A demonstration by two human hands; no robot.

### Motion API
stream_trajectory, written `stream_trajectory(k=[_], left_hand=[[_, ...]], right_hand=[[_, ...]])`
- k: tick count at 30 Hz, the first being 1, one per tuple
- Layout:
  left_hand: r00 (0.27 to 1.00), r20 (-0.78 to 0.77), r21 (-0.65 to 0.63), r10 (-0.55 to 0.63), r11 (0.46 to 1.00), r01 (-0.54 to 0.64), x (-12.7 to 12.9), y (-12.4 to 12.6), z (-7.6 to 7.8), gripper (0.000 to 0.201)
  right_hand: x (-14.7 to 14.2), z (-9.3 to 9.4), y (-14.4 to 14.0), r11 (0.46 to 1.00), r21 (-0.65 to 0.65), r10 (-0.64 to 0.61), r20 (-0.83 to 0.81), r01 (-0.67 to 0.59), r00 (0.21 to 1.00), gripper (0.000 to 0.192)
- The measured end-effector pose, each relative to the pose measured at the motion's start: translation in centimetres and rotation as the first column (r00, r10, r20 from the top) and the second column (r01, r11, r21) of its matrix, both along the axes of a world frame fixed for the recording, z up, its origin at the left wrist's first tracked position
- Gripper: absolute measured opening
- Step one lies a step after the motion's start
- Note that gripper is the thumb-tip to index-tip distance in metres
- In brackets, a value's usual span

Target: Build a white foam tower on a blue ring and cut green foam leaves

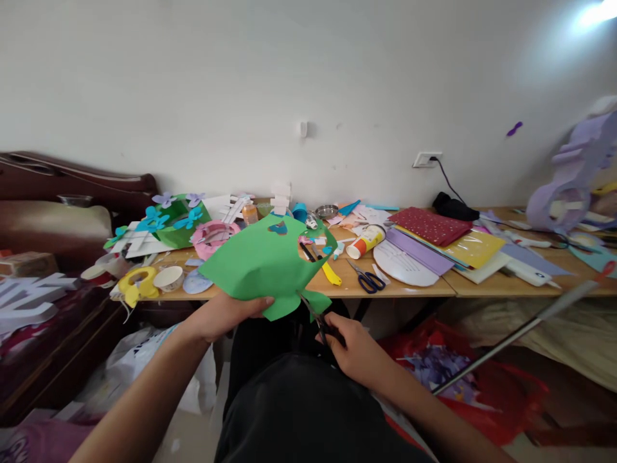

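The right hand (354, 350) is closed around the handles of a pair of dark scissors (315, 316), gripping them above the lap. The blades run up and to the left from that hand, and their tips meet the lower edge of the green sheet (265, 260). The blades appear slightly parted, though the gap is too small to confirm.

The left hand (226, 315) pinches the green sheet at its bottom edge, thumb on top, fingers beneath. The sheet stands tilted toward the camera, its long axis running left to right. It already carries cut-out holes near its upper edge, and a small green tab hangs below the blade contact point.

Relative to the green sheet:
- The scissors enter from the lower right; the right hand is the nearer hand to the cutting line.
- The left hand supports the sheet just left of the blades.
- Behind the sheet lies the wooden table (409, 289), loaded with craft paper.
- To the right, on the table, lie blue-handled scissors (367, 280) and a tipped paper cup (365, 242).
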State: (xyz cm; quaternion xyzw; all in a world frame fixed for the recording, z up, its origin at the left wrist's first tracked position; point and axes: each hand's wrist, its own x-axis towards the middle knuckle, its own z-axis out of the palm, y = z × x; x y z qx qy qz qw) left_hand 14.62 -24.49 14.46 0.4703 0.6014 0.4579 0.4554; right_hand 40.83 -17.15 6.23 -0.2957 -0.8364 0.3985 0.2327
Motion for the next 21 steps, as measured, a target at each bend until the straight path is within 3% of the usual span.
stream_trajectory(k=[10, 14, 17, 21], left_hand=[[0.997, -0.036, 0.009, -0.074, 0.997, 0.074, -0.6, 0.8, 1.8, 0.053], [0.994, -0.024, 0.000, -0.107, 0.994, 0.107, -0.9, 1.2, 1.8, 0.043], [0.984, 0.174, 0.042, -0.040, 0.999, 0.033, 0.7, 1.7, 0.7, 0.045], [0.823, 0.564, 0.131, 0.073, 0.975, -0.177, 4.8, 2.2, -1.6, 0.048]], right_hand=[[0.7, 0.6, 0.5, 0.999, 0.048, -0.014, 0.041, 0.012, 0.999, 0.005], [0.8, 1.3, 0.9, 0.997, 0.072, -0.002, 0.075, -0.003, 0.997, 0.008], [0.6, 1.3, 1.0, 0.997, 0.068, -0.032, 0.072, 0.027, 0.997, 0.009], [-0.1, 0.8, 0.2, 0.990, 0.073, -0.126, 0.056, 0.122, 0.990, 0.008]])
